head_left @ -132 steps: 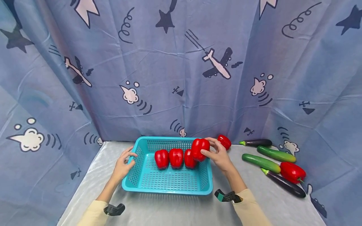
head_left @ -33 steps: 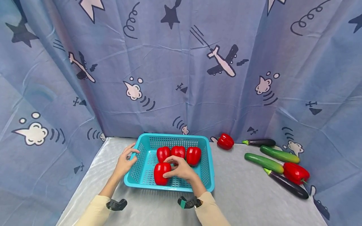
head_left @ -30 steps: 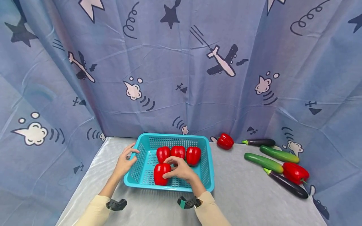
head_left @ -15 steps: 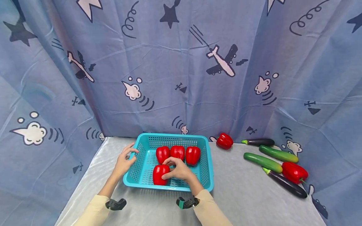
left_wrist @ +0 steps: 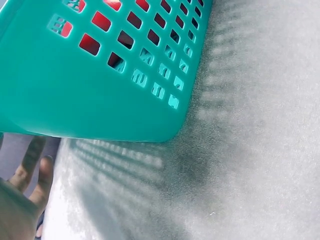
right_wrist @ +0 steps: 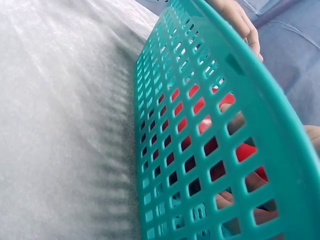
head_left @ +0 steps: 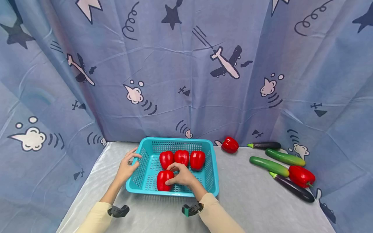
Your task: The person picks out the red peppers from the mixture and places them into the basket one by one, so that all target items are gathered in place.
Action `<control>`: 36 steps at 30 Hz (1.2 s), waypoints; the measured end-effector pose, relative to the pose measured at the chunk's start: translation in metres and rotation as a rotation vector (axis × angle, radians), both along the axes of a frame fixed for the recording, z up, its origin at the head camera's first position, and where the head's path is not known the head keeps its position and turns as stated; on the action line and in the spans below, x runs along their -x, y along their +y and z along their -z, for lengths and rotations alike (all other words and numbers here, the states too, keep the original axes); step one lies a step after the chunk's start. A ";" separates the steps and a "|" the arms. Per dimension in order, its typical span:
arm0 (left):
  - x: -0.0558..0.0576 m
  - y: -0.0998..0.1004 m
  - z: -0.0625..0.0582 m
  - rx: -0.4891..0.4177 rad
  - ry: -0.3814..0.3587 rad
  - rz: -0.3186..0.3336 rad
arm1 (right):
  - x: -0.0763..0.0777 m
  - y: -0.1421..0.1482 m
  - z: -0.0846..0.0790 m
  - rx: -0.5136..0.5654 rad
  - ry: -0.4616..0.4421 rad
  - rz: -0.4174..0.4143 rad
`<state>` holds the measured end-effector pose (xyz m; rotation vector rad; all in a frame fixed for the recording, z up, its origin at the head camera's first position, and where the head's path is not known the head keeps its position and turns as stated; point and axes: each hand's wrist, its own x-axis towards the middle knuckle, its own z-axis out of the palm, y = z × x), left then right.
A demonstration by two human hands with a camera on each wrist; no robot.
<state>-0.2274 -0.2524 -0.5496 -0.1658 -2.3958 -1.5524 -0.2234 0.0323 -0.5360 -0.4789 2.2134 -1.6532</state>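
One red bell pepper (head_left: 164, 180) sits at about seven o'clock inside the perforated turquoise basket (head_left: 180, 194), pinched between the thumb and fingers of the right hand (head_left: 183, 176). Three more bell peppers (head_left: 181, 158) form a row behind it, from roughly ten to two o'clock. At nine o'clock the left hand (head_left: 126, 166) has its fingers loosely parted at the basket's edge; whether they press on it I cannot tell. Outside on the white cloth (head_left: 244, 194), a fifth bell pepper (head_left: 230, 145) lies at two o'clock; around three are two eggplants (head_left: 292, 188), two cucumbers (head_left: 268, 166) and a sixth bell pepper (head_left: 301, 176)
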 end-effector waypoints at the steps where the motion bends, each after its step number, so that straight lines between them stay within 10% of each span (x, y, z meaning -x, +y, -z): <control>1: -0.001 0.000 -0.001 0.002 -0.002 -0.002 | 0.000 0.000 0.000 -0.001 -0.003 0.000; 14: -0.022 0.014 -0.041 -0.008 -0.036 0.025 | -0.001 0.007 -0.006 0.015 0.006 -0.043; 32: -0.018 0.012 -0.036 -0.020 -0.046 0.019 | 0.001 0.054 -0.030 0.232 0.078 -0.065; 36: -0.010 0.007 -0.019 -0.029 -0.041 0.016 | -0.001 0.065 -0.036 0.220 0.070 -0.035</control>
